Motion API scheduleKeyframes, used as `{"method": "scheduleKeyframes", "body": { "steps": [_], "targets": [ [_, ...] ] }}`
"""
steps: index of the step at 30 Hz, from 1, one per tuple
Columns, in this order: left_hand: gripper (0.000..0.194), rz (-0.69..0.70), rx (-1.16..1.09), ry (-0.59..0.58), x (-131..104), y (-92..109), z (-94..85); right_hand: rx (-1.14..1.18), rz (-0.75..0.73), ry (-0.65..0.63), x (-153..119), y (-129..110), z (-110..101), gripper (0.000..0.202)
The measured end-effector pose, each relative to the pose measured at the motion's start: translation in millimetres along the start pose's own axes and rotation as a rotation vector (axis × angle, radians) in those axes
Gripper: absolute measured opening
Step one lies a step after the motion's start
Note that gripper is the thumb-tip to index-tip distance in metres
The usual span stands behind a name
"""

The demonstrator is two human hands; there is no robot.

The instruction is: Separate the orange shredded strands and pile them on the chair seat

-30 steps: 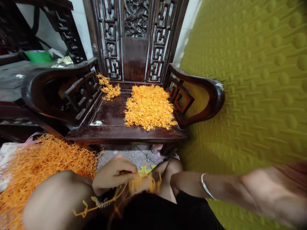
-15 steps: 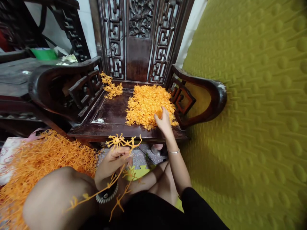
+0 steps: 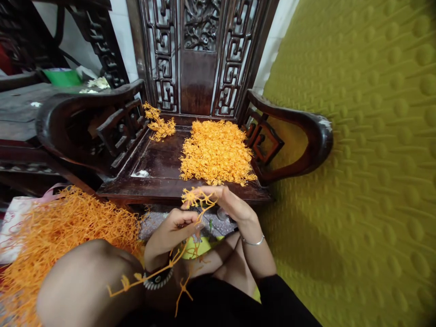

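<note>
A thin, branching orange plastic strand [image 3: 158, 271] hangs from my left hand [image 3: 173, 229], whose fingers are closed on it. Its spiky, flower-like cluster [image 3: 191, 197] sticks out above those fingers. My right hand [image 3: 235, 204] reaches in from the right with its fingers bent around the cluster; its thumb is hidden. Both hands are in front of the wooden chair seat [image 3: 160, 156]. On the seat lies a broad heap of small orange plastic pieces [image 3: 216, 152]. A smaller bunch of orange pieces [image 3: 160, 125] lies at its back left corner.
A large tangle of orange strands [image 3: 88, 218] spreads beside my bent knee [image 3: 85, 277], next to a white bag [image 3: 13, 218]. The chair's armrests [image 3: 322, 141] curve at both sides. A green bowl [image 3: 63, 77] stands on the dark table at left. A yellow-green bumpy mat [image 3: 368, 172] rises at right.
My right hand has come back from the orange heap on the seat to the cluster above my left hand. My left hand has shifted slightly right with the strand.
</note>
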State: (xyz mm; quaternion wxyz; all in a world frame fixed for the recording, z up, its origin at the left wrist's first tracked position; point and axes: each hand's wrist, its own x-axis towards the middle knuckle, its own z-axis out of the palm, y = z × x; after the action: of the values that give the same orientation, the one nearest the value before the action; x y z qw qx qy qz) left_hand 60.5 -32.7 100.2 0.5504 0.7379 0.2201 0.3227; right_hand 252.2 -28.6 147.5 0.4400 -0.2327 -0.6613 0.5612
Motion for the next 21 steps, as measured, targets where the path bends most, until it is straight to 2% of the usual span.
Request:
{"method": "scheduleKeyframes", "body": {
  "steps": [3,5,7,10,15,17,19,21],
  "targets": [
    [0.047,-0.021,-0.015,0.047,7,-9,3.2,-0.171,-0.012,0.014,-6,-13,4,0.042],
    [0.043,-0.061,-0.017,0.097,11,-13,6.1,-0.286,-0.005,0.138,-9,-19,8,0.023],
    [0.040,-0.089,0.005,0.116,16,-14,9.3,-0.312,-0.067,0.304,-13,-22,13,0.010],
    [0.040,-0.097,0.022,0.064,20,-10,12.9,-0.210,-0.232,0.442,-20,-24,22,0.008],
    [0.046,0.030,-0.067,-0.048,12,-4,7.7,-0.105,-0.450,0.672,-29,-38,47,0.012],
    [0.046,0.115,-0.048,-0.081,4,-1,2.3,-0.075,-0.521,0.686,-29,-46,59,0.017],
    [0.045,0.207,-0.019,-0.126,-3,3,-1.3,0.011,-0.579,0.640,-27,-53,69,0.021],
    [0.043,0.257,0.000,-0.137,-6,11,-1.3,0.111,-0.603,0.610,-25,-57,75,0.016]
  ]
}}
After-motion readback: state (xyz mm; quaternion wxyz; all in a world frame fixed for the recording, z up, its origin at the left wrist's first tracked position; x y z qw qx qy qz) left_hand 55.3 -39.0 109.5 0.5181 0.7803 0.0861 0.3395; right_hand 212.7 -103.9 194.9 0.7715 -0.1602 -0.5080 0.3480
